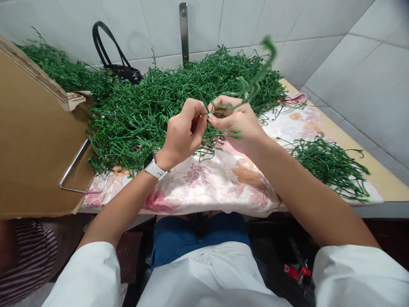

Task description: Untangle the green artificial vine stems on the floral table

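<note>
My left hand point(183, 132) and my right hand point(234, 121) meet above the table, fingers pinched together on a green plastic stem point(252, 83). The stem curves up and to the right from my fingers and is blurred by motion. A white watch point(155, 168) sits on my left wrist. Just behind my hands lies a big heap of green plastic stems point(143, 102) on a floral cloth point(217, 179).
A smaller pile of green stems point(329, 164) lies at the right on the cloth. A cardboard sheet point(32, 145) with a metal wire frame point(75, 170) stands at the left. A black bag point(118, 68) rests against the tiled wall. Another person's striped sleeve point(28, 260) shows bottom left.
</note>
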`<state>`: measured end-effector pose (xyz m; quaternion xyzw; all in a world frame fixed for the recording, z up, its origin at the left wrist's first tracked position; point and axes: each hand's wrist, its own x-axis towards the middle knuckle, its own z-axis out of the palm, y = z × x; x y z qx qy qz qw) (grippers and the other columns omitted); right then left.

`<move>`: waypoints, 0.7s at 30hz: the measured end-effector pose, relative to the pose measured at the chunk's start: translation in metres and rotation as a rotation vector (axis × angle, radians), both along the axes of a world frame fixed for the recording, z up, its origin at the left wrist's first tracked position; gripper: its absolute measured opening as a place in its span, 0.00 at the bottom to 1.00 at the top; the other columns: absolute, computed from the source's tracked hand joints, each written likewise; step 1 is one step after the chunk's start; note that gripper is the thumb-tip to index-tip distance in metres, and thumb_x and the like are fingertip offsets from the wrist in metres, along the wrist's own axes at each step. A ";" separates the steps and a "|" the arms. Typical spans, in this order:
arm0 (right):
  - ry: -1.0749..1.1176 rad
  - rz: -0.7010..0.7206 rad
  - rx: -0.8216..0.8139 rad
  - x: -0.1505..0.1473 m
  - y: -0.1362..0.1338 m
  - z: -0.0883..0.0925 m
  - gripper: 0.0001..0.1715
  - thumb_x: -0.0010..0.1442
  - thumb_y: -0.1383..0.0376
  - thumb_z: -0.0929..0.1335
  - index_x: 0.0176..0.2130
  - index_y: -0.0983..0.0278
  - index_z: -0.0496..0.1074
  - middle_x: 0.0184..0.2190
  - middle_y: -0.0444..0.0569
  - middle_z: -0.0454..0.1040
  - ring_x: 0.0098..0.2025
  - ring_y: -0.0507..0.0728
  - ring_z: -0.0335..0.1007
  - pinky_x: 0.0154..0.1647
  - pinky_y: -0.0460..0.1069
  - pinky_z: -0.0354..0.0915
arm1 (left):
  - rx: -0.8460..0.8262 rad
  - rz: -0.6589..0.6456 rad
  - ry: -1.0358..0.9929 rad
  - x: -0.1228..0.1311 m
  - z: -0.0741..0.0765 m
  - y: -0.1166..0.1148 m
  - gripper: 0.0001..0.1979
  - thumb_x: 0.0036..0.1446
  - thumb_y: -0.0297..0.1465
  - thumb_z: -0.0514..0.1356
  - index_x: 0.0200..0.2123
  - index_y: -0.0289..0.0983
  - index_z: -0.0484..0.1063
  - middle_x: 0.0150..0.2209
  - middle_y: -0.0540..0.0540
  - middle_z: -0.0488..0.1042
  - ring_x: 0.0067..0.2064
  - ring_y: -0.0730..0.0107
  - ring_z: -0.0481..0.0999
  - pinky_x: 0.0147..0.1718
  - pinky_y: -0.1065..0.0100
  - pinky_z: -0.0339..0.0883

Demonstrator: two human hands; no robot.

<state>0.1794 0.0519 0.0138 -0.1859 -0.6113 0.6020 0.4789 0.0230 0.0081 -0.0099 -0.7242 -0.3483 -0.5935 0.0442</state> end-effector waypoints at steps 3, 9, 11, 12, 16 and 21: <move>0.004 -0.033 -0.020 -0.003 0.001 -0.003 0.17 0.53 0.69 0.80 0.27 0.64 0.69 0.28 0.42 0.66 0.30 0.48 0.61 0.34 0.47 0.64 | 0.042 0.036 0.021 0.001 -0.005 0.004 0.12 0.72 0.40 0.60 0.35 0.43 0.66 0.28 0.52 0.67 0.25 0.75 0.66 0.28 0.67 0.63; 0.080 -0.085 -0.107 -0.014 -0.005 -0.008 0.13 0.53 0.72 0.76 0.27 0.64 0.69 0.27 0.42 0.65 0.30 0.48 0.62 0.34 0.46 0.64 | -0.020 0.042 -0.049 0.009 -0.008 0.008 0.16 0.73 0.44 0.57 0.35 0.43 0.62 0.29 0.50 0.68 0.27 0.72 0.68 0.30 0.65 0.64; 0.125 -0.084 -0.130 -0.015 -0.001 -0.010 0.12 0.52 0.73 0.75 0.27 0.63 0.70 0.28 0.42 0.65 0.30 0.48 0.63 0.36 0.46 0.65 | -0.033 0.090 -0.082 0.013 -0.005 0.004 0.18 0.74 0.47 0.54 0.34 0.43 0.59 0.28 0.50 0.65 0.26 0.73 0.65 0.28 0.64 0.61; 0.144 -0.084 -0.144 -0.012 0.005 -0.011 0.13 0.52 0.73 0.76 0.27 0.63 0.70 0.28 0.42 0.66 0.31 0.48 0.63 0.35 0.46 0.65 | -0.027 0.108 -0.107 0.015 -0.004 0.001 0.20 0.74 0.48 0.53 0.33 0.43 0.58 0.28 0.51 0.63 0.26 0.73 0.63 0.27 0.64 0.60; 0.203 -0.120 -0.187 0.026 0.052 -0.014 0.26 0.48 0.72 0.81 0.24 0.61 0.62 0.30 0.42 0.70 0.28 0.47 0.60 0.28 0.46 0.62 | -0.017 0.079 -0.200 0.020 -0.001 -0.010 0.23 0.73 0.49 0.56 0.32 0.42 0.54 0.27 0.53 0.56 0.25 0.75 0.58 0.26 0.65 0.56; 0.173 -0.092 -0.154 0.058 0.073 -0.005 0.23 0.53 0.66 0.82 0.28 0.60 0.66 0.29 0.40 0.73 0.31 0.48 0.69 0.41 0.47 0.72 | -0.113 -0.081 -0.269 0.013 -0.009 0.002 0.21 0.70 0.55 0.57 0.41 0.43 0.61 0.31 0.53 0.58 0.24 0.81 0.61 0.22 0.71 0.56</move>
